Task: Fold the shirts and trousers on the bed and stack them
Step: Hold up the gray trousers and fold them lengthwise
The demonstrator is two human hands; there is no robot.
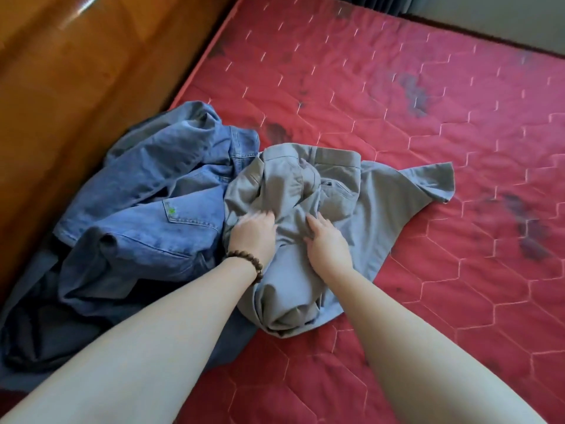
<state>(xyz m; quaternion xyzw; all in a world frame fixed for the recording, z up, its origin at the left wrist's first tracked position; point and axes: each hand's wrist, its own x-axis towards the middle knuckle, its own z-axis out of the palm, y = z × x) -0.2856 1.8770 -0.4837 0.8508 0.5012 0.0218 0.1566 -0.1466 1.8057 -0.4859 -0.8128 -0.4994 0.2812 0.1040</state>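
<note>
The grey trousers lie crumpled on the red quilted bed, waistband bunched at the far end, one leg splayed out to the right and another part rolled toward the near edge. Both hands are on the rumpled middle of them: the left hand, with a bead bracelet at its wrist, rests with fingers stretched forward over the cloth, and the right hand lies just beside it, fingers likewise extended — whether the tips pinch a fold I cannot tell.

Touching the trousers on the left is a heap of blue denim garments, unfolded, with darker cloth beneath them, hard against the wooden bed frame.

Nothing appears folded or stacked yet, so this looks like the opening step — sorting out the grey trousers. The next move likely calls for finding the waistband, then spreading the legs flat on the open mattress to the right.
</note>
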